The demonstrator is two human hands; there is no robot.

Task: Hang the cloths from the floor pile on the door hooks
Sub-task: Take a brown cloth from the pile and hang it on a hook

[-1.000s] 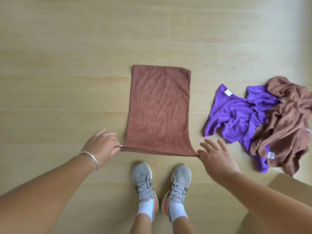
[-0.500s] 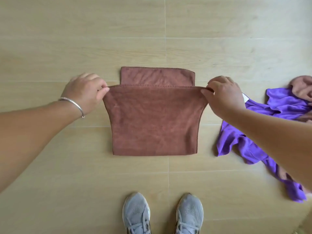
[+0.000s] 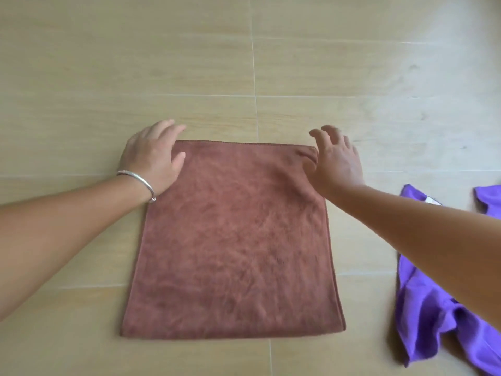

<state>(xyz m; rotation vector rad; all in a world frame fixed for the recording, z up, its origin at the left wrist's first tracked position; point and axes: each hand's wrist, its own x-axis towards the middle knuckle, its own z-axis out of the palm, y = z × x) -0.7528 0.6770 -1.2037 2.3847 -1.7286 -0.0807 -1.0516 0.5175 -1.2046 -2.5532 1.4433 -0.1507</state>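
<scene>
You have one brown cloth [image 3: 233,240] lying flat on the pale wood-look floor [image 3: 81,63], folded into a neat rectangle with its fold edge nearest you and its stitched edges at the far side. Both of your hands are at that far side, one at each corner.

Your left hand [image 3: 151,156] rests palm-down over the far left corner, fingers loosely spread and extended past the cloth's edge onto the floor; it grips nothing. One silver bangle [image 3: 137,183] sits on that wrist.

Your right hand [image 3: 336,161] is over the far right corner, fingers splayed wide and slightly blurred. The cloth puckers a little just under the thumb side (whether the palm actually touches the fabric there I cannot tell), but no fingers are closed around it.

To your right, well apart from the brown cloth, lies purple cloth [image 3: 423,318], crumpled and partly hidden behind your right forearm. A second purple patch [image 3: 488,199] shows at the frame's right edge; it cannot be told whether that is the same piece or another. A small white tag [image 3: 431,200] shows on the purple fabric.
</scene>
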